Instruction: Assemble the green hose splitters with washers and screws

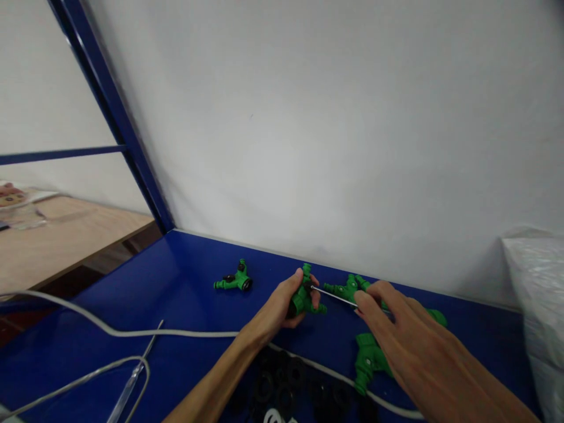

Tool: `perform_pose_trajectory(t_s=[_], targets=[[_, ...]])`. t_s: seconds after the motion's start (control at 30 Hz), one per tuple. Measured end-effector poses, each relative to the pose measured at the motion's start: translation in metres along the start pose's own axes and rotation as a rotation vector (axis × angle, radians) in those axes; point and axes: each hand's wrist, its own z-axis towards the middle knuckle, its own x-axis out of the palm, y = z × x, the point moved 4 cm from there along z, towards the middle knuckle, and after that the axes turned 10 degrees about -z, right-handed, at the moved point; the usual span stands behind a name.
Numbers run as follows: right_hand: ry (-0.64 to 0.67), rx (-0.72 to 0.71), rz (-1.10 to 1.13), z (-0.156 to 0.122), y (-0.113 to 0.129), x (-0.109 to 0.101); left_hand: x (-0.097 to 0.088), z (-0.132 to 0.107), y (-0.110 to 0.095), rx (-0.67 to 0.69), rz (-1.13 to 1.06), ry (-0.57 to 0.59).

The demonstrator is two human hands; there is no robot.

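My left hand (277, 299) grips a green Y-shaped hose splitter (303, 301) with a black valve part, held above the blue shelf. In my right hand (409, 338) is a screwdriver (332, 294); its thin metal shaft points left and the tip meets the splitter near the black part. The handle is mostly hidden by my fingers. Behind and below the right hand lie more green splitters, one at the back (349, 289) and one nearer (368, 359), both partly covered. Another splitter with black valves (240, 279) rests left of my left hand.
A white cable (185, 333) runs across the blue shelf (189, 294) beneath my arms. Several black rings (291, 376) lie in front, with a white ring (273, 416). A clear-handled screwdriver (132, 385) is at left. Clear plastic wrapping (540, 294) stands right; a blue post (110, 100) rises left.
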Motion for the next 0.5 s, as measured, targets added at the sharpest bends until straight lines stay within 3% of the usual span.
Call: perform_pose_trajectory(t_s=[0.27, 0.5], targets=[[0.03, 0.027, 0.0, 0.02, 0.005, -0.001, -0.008, -0.004, -0.022, 0.136, 0.202, -0.118], [-0.015, 0.058, -0.064, 0.008, 0.012, 0.01, -0.004, -0.009, -0.021, 0.061, 0.3, -0.187]])
